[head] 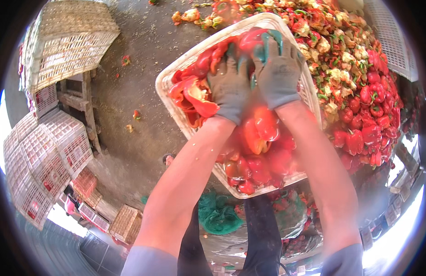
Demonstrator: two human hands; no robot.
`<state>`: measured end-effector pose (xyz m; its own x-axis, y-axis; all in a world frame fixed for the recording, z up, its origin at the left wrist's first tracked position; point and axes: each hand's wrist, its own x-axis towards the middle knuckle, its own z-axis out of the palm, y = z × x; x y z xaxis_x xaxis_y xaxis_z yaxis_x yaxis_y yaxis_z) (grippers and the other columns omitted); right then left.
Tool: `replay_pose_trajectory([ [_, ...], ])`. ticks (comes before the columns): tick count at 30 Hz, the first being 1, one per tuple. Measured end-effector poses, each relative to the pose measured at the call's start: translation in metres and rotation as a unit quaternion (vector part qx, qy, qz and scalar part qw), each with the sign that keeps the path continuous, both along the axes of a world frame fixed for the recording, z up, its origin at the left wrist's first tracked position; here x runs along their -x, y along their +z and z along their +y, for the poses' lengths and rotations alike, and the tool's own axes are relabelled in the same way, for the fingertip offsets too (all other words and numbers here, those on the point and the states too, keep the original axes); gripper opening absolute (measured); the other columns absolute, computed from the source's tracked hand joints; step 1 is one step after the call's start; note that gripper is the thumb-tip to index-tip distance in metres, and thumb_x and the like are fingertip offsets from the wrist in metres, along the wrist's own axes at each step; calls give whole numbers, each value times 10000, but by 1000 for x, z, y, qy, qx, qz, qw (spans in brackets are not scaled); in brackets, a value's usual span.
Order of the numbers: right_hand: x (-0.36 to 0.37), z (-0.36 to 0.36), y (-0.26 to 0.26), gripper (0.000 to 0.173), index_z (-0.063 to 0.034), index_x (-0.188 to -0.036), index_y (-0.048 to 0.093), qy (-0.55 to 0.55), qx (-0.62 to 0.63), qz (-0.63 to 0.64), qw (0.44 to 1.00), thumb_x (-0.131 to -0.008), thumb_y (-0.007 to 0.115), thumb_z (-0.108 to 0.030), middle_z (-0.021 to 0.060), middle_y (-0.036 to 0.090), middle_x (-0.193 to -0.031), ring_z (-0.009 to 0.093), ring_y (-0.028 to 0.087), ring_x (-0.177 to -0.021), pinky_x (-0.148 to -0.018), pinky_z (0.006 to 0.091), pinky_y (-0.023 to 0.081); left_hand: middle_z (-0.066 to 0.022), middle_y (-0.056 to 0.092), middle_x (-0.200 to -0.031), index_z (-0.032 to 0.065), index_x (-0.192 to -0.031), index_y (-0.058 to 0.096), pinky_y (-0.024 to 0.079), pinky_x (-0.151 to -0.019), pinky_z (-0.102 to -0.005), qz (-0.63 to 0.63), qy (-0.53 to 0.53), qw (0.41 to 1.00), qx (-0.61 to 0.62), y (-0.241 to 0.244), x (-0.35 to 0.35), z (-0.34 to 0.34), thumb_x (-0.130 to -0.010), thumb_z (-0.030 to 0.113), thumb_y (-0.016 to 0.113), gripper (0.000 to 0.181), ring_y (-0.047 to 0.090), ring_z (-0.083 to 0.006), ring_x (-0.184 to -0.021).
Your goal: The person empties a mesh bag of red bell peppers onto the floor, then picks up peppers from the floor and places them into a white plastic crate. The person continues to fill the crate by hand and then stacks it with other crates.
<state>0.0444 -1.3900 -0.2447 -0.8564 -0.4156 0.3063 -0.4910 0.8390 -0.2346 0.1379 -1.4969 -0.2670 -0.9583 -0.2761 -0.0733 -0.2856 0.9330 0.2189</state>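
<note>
A white plastic basket [178, 119] of red bell peppers lies before me. Both my hands are inside it, in grey gloves with green fingers. My left hand [230, 88] rests palm down among the peppers, beside a split red pepper [199, 96] with pale flesh showing. Close by on the right, my right hand [280, 72] reaches to the basket's far corner, its fingertips against a red pepper [252, 39]. The undersides of both hands are hidden, so a grip cannot be made out. Nearer me, whole glossy peppers [258, 129] fill the basket, partly blurred.
A heap of pepper cores and stems [333, 65] lies beyond and to the right, running into a pile of red peppers [368, 120]. White crates [71, 48] are at left near a wooden stand [87, 103]. Green netting [218, 214] lies by my legs.
</note>
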Motion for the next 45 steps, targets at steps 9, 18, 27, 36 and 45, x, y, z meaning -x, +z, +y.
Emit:
replay_pose_trajectory([
  [9,25,31,42,407,-116,-1278,722,1,75,1,997,-1046,663,-445,162,721,-1282,391,655,-1204,-1036,513,504,-138,409,-1718,149,-1478,620,383,-1087,-631,64,37,996,-52,7,-4,-3,-909,460,691,653,499,-348,-1445],
  [18,30,59,-11,550,-68,-1358,649,-136,-38,-181,973,-1116,436,-514,268,737,-1236,480,701,-1136,-950,578,536,-171,521,-1625,143,-1555,571,298,-1218,-694,-26,70,996,-52,69,-14,39,-998,356,637,600,537,-377,-1416],
  [27,40,87,-26,530,-122,-1397,650,-151,-63,-140,977,-1112,446,-520,249,753,-1218,488,700,-1128,-938,578,533,-235,682,-1271,-13,-1305,687,530,-1019,-496,173,160,931,-277,124,-174,-34,-768,-7,653,538,668,-421,-1159],
  [36,50,96,-36,800,-159,-1524,559,-9,-372,21,928,-785,865,-157,150,611,-1466,400,668,-1246,-1024,469,573,-117,608,-1468,175,-1498,577,518,-1017,-599,-157,66,985,-30,-143,-261,-124,-832,255,834,718,556,-370,-1383],
  [45,41,65,-25,473,-52,-1212,715,-145,-115,-17,983,-1104,504,-462,282,758,-1081,501,712,-1044,-927,588,545,-180,757,-1188,183,-1253,765,561,-961,-489,-117,257,934,-221,-164,-282,-151,-904,275,724,364,709,-418,-1125],
])
